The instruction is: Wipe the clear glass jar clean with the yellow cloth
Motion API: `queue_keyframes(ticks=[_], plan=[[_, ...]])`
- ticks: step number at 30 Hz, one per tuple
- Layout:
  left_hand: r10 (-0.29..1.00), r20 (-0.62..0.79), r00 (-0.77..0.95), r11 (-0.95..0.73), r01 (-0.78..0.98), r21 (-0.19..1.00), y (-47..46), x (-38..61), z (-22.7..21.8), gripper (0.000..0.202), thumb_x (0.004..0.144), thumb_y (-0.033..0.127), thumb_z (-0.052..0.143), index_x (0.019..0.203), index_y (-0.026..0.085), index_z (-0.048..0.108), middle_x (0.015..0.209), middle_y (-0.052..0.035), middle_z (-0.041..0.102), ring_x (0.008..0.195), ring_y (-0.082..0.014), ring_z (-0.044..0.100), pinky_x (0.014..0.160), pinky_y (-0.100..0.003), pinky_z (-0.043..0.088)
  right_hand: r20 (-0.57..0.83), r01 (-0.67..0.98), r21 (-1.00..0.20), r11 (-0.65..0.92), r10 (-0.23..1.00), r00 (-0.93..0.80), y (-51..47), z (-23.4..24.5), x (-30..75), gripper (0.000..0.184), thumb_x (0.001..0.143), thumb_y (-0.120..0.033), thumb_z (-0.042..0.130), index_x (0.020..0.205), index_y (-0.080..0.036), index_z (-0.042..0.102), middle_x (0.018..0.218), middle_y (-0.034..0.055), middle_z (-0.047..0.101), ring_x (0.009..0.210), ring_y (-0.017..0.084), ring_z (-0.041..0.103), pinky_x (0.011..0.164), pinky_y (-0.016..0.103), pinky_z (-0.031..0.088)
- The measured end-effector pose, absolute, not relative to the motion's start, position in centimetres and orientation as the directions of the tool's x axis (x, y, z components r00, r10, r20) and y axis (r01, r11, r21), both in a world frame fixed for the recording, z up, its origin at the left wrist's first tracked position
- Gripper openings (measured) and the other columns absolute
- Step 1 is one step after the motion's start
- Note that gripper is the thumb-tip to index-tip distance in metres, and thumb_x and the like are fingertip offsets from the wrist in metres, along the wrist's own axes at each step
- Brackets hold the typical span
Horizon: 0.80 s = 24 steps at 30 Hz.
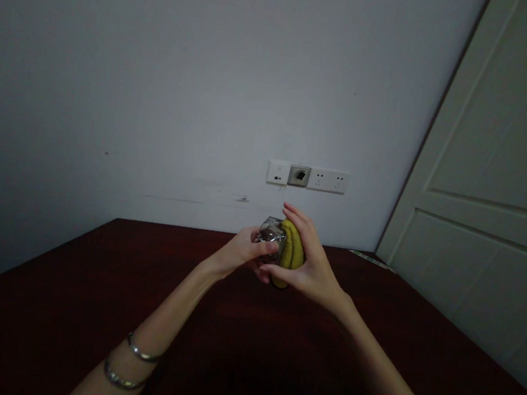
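Observation:
My left hand (241,249) is closed on a clear, shiny, crinkled piece (271,230) that looks like plastic wrap or a small clear container; I cannot tell which. Its thumb presses on the near side. Right against that piece is a small bunch of yellow-green bananas (292,246), gripped from the right by my right hand (311,260). The right fingers curve over the top of the bunch and the thumb runs beneath. Both things are held together above the table, and the palms hide parts of them. Whether the clear piece is attached to the bananas cannot be made out.
A dark red-brown table (209,343) spreads below my arms. Behind it is a pale wall with a row of sockets (327,180). A white panelled door (493,185) stands at the right. Near the table's back right edge lies a thin flat strip (373,259).

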State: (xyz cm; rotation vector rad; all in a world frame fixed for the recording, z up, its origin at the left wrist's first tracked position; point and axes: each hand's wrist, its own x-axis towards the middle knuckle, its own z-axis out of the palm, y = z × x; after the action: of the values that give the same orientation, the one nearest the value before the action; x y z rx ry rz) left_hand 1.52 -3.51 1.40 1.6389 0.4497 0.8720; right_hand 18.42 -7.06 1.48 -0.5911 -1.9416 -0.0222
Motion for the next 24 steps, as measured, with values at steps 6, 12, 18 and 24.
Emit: queue_keyframes(ticks=[6,12,18,24], plan=[[0.615,0.283,0.736,-0.399,-0.019,0.917,-3.3,0.2,2.2,0.069,0.065,0.064,0.067,0.110,0.014,0.054,0.087,-0.0077,0.064,0.061,-0.0136,0.061,0.052,-0.026,0.053,0.863,0.380,-0.298,0.876,0.417,-0.285,-7.0,1.1,18.4,0.089,0.063,-0.033,0.081,0.140,-0.031,0.036,0.145,0.0097,0.039,0.135,0.027,0.037,0.112,0.048,0.029],[0.674,0.370,0.639,-0.647,0.269,0.714,-3.6,-1.3,3.1,0.110,0.050,0.051,0.083,0.141,0.020,0.030,0.137,-0.0201,0.045,0.116,-0.0353,0.054,0.098,-0.053,0.044,0.765,0.267,-0.597,0.756,0.637,-0.092,-6.4,0.8,18.0,0.089,0.056,-0.035,0.083,0.136,-0.023,0.044,0.142,0.0102,0.044,0.132,0.028,0.041,0.113,0.047,0.029],[0.612,0.543,0.575,-0.789,0.400,0.466,-3.6,-0.7,2.8,0.120,0.049,0.045,0.085,0.147,0.022,0.020,0.156,-0.0184,0.011,0.143,-0.0356,0.013,0.115,-0.056,0.018,0.515,0.013,-0.857,0.515,0.857,-0.017,-6.0,1.2,17.7,0.091,0.053,-0.038,0.082,0.135,-0.020,0.046,0.140,0.0122,0.049,0.125,0.030,0.050,0.108,0.047,0.036],[0.575,0.625,0.529,-0.818,0.341,0.463,-2.7,-0.2,2.0,0.094,0.050,0.044,0.086,0.131,0.022,0.045,0.152,-0.0176,0.023,0.141,-0.0333,0.023,0.112,-0.053,0.027,0.489,0.013,-0.872,0.490,0.871,-0.039,-5.9,1.1,17.8,0.089,0.056,-0.039,0.081,0.136,-0.021,0.046,0.140,0.0112,0.050,0.124,0.029,0.052,0.107,0.045,0.039]])
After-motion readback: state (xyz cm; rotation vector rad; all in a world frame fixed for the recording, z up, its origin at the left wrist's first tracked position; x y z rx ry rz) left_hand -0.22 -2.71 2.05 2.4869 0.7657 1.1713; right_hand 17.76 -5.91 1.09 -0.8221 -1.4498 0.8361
